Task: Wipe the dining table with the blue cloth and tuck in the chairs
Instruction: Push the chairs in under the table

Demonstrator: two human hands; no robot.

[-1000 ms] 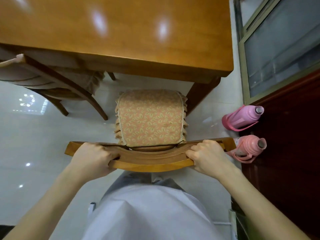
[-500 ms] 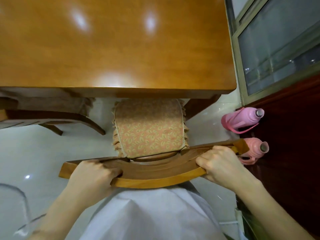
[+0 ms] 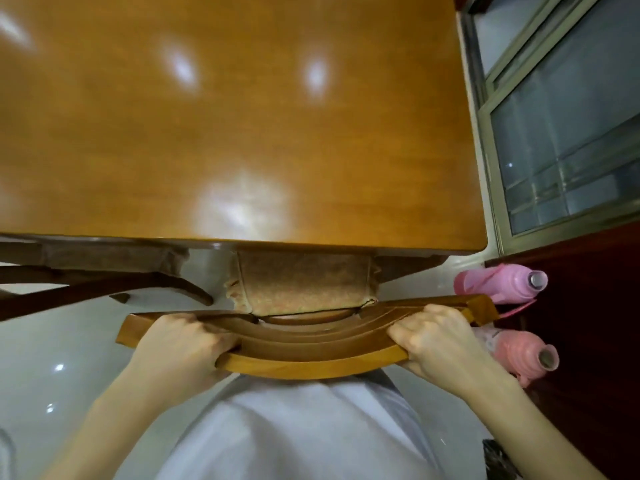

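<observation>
Low centre, left hand [image 3: 180,344] and right hand [image 3: 433,337] keep closed grips round the chair back [image 3: 311,367], presumably to push it squarely under the counter [image 3: 242,133].

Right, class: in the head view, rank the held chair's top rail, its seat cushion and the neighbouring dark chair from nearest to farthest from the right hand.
1. The top rail: its right end is in the grip of the right hand.
2. The seat cushion: ahead and to the left, partly under the table.
3. The neighbouring dark chair: far left, past the left hand.
</observation>
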